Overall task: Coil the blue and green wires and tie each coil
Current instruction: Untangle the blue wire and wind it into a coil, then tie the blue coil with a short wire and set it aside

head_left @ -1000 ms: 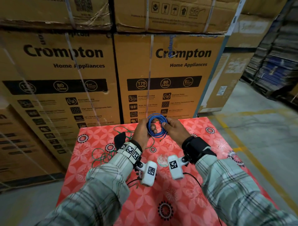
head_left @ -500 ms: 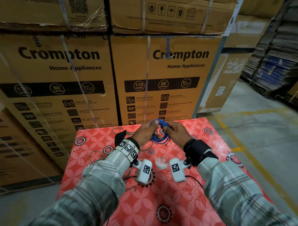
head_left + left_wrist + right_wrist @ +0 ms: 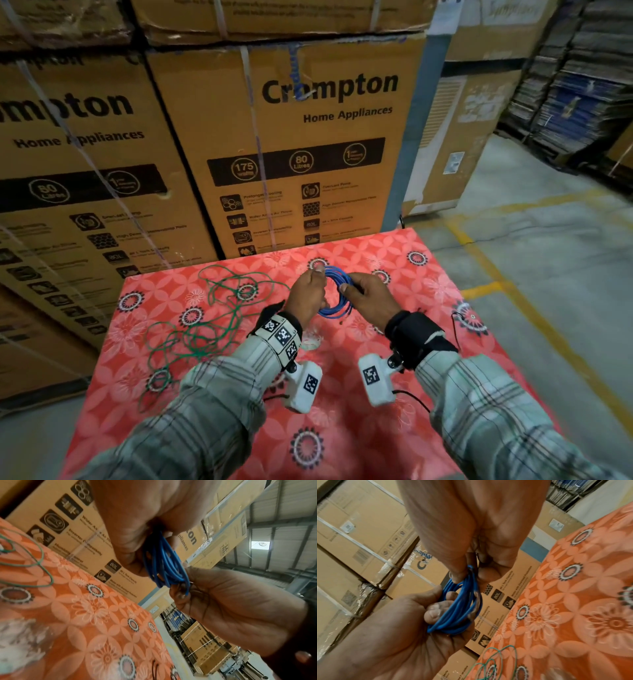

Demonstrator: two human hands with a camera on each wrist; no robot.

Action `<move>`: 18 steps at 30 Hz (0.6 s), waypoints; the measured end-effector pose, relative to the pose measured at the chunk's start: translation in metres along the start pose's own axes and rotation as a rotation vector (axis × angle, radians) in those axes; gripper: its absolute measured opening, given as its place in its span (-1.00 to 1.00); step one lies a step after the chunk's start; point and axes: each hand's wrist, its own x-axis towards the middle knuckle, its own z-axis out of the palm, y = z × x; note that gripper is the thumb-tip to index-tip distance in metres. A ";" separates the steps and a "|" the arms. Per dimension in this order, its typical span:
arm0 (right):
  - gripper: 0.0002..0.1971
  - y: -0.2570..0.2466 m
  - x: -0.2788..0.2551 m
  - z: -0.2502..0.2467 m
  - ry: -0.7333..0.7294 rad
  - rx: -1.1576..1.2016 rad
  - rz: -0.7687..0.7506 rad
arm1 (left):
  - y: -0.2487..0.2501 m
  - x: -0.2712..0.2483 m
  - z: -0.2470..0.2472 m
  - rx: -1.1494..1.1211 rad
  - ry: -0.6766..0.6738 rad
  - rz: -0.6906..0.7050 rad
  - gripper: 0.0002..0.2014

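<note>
Left hand [image 3: 307,294] and right hand [image 3: 370,298] both grip the coiled blue wire [image 3: 337,294] above the table's [image 3: 428,284] far edge; green wire [image 3: 209,318] lies loose toward its left edge

Dim, warm warehouse light; a bright skylight panel [image 3: 260,545] glares overhead. Wide-angle bending at edges. Wrist views blur close up.

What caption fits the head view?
Both hands, left hand and right hand, hold a coiled blue wire; tangled green wire lies on the floral tablecloth.
</note>
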 end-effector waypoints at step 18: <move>-0.87 0.181 -0.095 -0.101 0.357 -0.049 0.433 | -0.085 0.012 0.115 0.018 -0.026 -0.223 -0.61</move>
